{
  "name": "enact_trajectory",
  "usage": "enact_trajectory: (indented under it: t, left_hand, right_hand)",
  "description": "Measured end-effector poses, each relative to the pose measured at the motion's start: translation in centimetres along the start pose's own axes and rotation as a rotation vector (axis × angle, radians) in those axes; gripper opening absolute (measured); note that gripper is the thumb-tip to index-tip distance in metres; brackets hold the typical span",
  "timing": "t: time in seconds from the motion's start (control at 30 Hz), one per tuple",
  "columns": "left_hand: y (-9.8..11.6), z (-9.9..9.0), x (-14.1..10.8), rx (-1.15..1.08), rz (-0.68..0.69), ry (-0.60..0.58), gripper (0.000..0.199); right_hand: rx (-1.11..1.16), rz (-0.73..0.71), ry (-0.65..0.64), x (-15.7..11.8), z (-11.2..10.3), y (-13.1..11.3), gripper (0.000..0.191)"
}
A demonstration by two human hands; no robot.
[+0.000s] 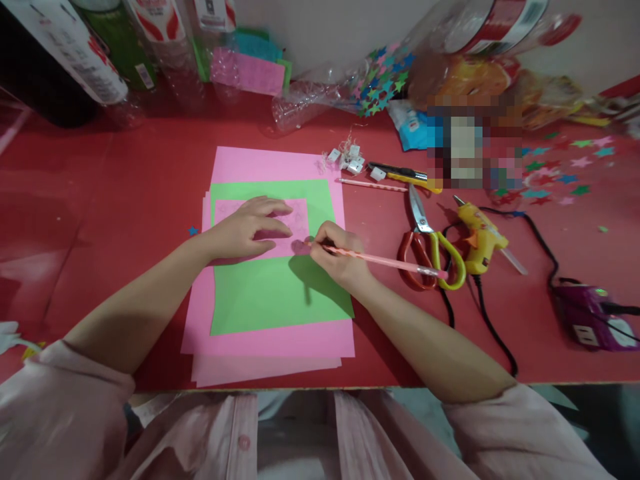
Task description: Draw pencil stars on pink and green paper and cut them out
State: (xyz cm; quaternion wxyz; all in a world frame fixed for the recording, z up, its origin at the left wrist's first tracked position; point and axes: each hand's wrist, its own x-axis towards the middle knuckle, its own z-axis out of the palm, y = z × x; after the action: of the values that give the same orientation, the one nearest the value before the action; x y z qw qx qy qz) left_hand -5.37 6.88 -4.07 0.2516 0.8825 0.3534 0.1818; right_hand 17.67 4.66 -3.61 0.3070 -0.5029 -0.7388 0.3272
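A small pink sheet (233,210) lies on a green sheet (260,300), which rests on larger pink sheets (270,343). My left hand (250,230) is spread flat on the small pink sheet, fingers apart and pointing right. In my right hand (343,257) is a long pink pencil (385,259), pinched near its point, with the eraser end reaching out to the right. The pencil's tip is at the right edge of the small pink sheet, where faint marks show beside it.
Right of the paper are scissors (421,223), a yellow glue gun (480,237) with a black cord, a cutter (410,177), a second pencil (373,185) and a purple power block (587,317). Plastic bottles (163,40) and star cutouts (383,80) line the back.
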Motion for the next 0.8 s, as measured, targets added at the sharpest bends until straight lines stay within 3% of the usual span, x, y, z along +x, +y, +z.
enact_trajectory:
  t: [0.8]
  left_hand:
    - [-0.12, 0.03, -0.01, -0.025, -0.011, -0.004, 0.03]
  right_hand:
    - [0.003, -0.111, -0.161, -0.13, 0.3, 0.44, 0.016]
